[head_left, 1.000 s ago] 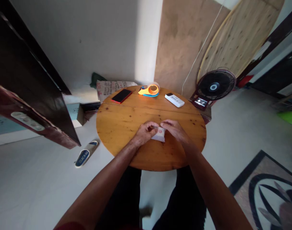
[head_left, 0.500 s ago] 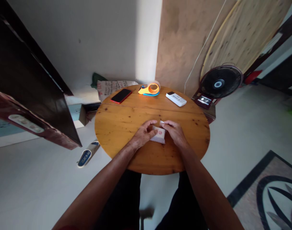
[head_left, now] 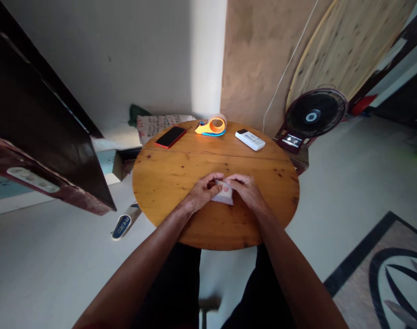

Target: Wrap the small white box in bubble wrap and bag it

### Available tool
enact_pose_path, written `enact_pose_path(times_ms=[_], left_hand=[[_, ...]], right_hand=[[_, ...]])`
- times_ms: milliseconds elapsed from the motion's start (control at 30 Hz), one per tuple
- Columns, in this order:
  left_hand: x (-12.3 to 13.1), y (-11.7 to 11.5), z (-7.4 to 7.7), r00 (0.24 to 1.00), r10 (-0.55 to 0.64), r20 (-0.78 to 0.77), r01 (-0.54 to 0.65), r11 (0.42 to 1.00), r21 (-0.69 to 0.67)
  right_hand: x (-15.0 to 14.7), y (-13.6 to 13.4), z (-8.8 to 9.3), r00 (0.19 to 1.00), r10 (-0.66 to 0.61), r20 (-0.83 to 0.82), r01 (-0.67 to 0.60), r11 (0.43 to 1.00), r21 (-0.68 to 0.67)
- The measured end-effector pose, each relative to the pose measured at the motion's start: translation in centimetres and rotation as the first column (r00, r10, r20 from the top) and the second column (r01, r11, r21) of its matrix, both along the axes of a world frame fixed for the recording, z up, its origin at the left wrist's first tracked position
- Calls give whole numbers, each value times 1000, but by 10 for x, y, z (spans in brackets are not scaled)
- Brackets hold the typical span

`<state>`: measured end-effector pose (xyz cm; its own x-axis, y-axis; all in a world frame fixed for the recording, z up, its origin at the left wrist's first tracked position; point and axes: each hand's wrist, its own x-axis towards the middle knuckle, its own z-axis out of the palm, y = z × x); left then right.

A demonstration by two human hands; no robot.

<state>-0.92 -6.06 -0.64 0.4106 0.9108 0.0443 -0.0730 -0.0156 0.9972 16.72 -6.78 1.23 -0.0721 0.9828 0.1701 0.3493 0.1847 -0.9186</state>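
Observation:
A small white packet [head_left: 223, 197] with a round pinkish print on top lies on the round wooden table [head_left: 167, 187], near its middle. My left hand [head_left: 205, 188] grips it from the left, its thumb on the top face and its fingers behind the far edge. At the far right corner my right hand [head_left: 245, 188] is closed, thumb and fingers pinched on the packet's edge. The fingers hide that corner, so exactly what lies between the right fingertips is hard to make out.
Along the table's far side are a red-edged phone [head_left: 170, 137], an orange tape dispenser [head_left: 211, 126] and a white label-covered device [head_left: 250, 139]. A black fan [head_left: 311, 118] stands beyond the right edge. A dark door [head_left: 47, 109] is at left, a slipper [head_left: 123, 224] on the floor.
My right hand has moved slightly left and down onto the packet's far corner. The small clear flap that stood up at its fingertips no longer shows. My left hand keeps its grip.

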Motion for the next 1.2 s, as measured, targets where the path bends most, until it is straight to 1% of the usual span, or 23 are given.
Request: enact_pose_path(times_ms=[200,367,633,833,967,1100,1200], left_hand=[[-1,0,-1,1000,9,-19,-9,1000,0],[-1,1,-2,1000,2,-6,-2,1000,-4],[-2,0,1,1000,-15,13,15,1000,-5],[-2,0,0,1000,-10,9,10,1000,9],[-2,1,0,1000,-4,19,4,1000,12],[-2,0,1,1000,-17,23,17,1000,7],[-2,0,2,1000,-18,13,18,1000,5]], right_hand=[[-2,-2,0,998,61,27,-63,995,77],[-4,-3,-4,999,25,41,-30,994,109],[-3,-4,-4,998,53,37,-57,992,114],[-2,-5,-1,995,85,59,-93,985,145],[-2,-6,0,993,117,29,-120,978,169],[-2,-6,0,992,125,17,-126,978,167],[-1,-6,0,987,155,36,-159,975,156]])
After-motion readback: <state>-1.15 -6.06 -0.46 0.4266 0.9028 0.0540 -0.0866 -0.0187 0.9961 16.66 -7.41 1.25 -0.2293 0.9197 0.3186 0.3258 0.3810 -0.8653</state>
